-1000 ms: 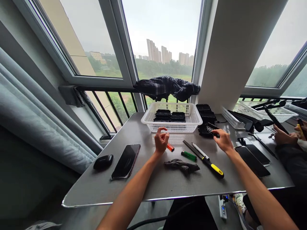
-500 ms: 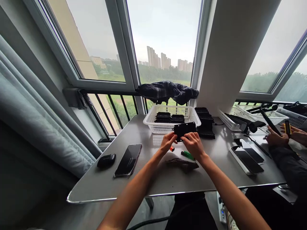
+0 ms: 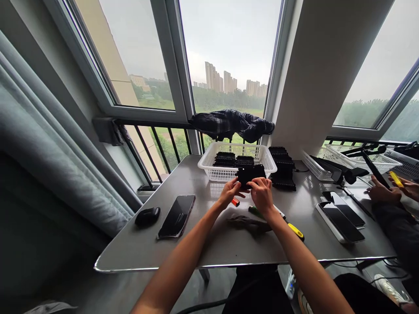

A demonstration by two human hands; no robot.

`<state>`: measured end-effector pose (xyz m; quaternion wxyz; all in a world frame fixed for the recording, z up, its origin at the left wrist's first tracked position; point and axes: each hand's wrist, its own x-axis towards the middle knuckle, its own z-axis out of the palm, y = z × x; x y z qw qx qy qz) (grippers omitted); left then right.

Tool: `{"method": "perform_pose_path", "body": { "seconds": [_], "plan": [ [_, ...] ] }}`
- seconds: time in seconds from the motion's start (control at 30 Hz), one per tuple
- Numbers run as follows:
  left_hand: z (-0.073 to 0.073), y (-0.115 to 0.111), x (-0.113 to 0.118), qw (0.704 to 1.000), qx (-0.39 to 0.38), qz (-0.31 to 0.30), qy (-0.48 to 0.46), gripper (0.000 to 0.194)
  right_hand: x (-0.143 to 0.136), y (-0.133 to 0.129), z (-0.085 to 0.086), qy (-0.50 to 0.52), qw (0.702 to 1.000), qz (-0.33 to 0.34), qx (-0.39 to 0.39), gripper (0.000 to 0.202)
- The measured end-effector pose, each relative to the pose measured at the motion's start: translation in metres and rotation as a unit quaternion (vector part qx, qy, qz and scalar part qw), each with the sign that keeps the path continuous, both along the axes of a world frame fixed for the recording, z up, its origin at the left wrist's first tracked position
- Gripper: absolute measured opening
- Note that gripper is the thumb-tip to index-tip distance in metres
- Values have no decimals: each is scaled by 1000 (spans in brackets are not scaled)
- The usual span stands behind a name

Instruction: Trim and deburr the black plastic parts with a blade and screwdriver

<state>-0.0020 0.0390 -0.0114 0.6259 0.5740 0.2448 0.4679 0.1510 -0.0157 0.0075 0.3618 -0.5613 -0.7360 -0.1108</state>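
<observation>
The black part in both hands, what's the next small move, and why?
Probably lower the black part toward the bare table in front of the basket. Both the left hand and right hand grip it in the air right at the basket's front wall, so bringing it nearer looks like the easier way to work on it.

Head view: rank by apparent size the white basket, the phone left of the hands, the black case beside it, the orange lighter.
1. white basket
2. phone
3. black case
4. orange lighter, partly hidden by the left hand, so its full size is unsure.
</observation>
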Motion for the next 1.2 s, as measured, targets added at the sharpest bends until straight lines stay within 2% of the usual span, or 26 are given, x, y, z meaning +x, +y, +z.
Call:
{"method": "perform_pose_path", "body": {
  "seconds": [0.17,0.27,0.37,0.5,0.77,0.87,1.0,1.07,1.13,1.2],
  "plan": [
    [-3,4,0,998,14,56,18,48,-1,-23,-11,67,997,-12,29,30],
    [-6,7,-1,996,17,83,20,46,1,-39,-18,108,993,-30,-42,22],
    [-8,9,-2,996,20,89,23,45,5,-51,-23,65,986,-67,-137,18],
    [-8,8,-1,995,26,93,26,47,9,-58,-27,-32,972,-82,-216,15],
    [-8,7,-1,993,38,105,29,44,7,-52,-33,-60,966,-89,-234,15],
    [-8,7,0,992,40,112,29,44,9,-49,-25,-41,969,-85,-230,14],
    [-10,5,3,990,47,126,30,44,13,-40,6,31,977,-70,-200,23],
    [-11,4,5,990,52,129,34,43,12,-33,25,181,972,-17,-152,22],
    [-12,3,5,989,54,128,40,43,9,-24,39,305,945,38,-116,23],
    [-13,3,5,989,53,130,44,43,3,-15,46,382,916,73,-100,27]
  ]
}}
